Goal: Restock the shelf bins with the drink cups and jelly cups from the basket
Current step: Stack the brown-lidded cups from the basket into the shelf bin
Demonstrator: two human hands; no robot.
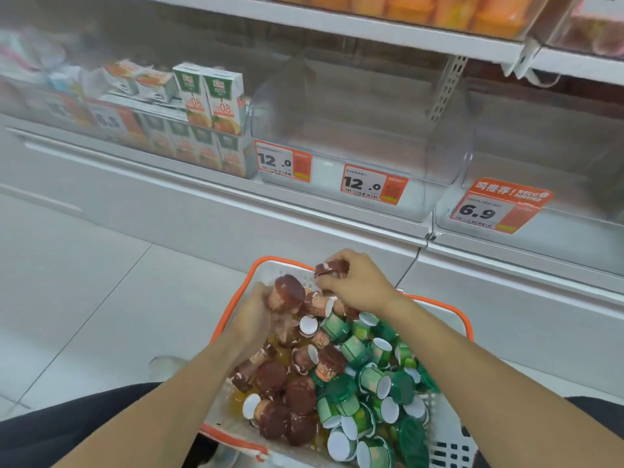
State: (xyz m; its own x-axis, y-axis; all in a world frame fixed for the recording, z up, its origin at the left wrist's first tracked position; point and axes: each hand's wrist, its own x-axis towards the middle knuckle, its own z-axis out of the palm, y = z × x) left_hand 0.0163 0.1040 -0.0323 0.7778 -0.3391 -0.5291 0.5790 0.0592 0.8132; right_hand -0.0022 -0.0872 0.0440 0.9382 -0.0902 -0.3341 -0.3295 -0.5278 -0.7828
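Observation:
A white basket with an orange rim (449,444) stands on the floor below me. It holds several brown drink cups (300,396) on its left side and several green drink cups (371,380) on its right, with orange jelly cups (238,398) showing underneath. My left hand (255,315) is shut on a brown cup (288,293) over the far left of the basket. Just above the far rim, my right hand (354,285) grips another brown cup (332,267). A clear bin (354,146) with 12.0 price tags stands on the shelf ahead with nothing visible in it.
To the right is another clear bin (540,184) tagged 6.9. Juice cartons (209,96) fill the bin to the left. A white chest freezer lid (169,197) runs below the shelf. An upper shelf edge (371,28) carries orange packs. Grey floor tiles lie to the left.

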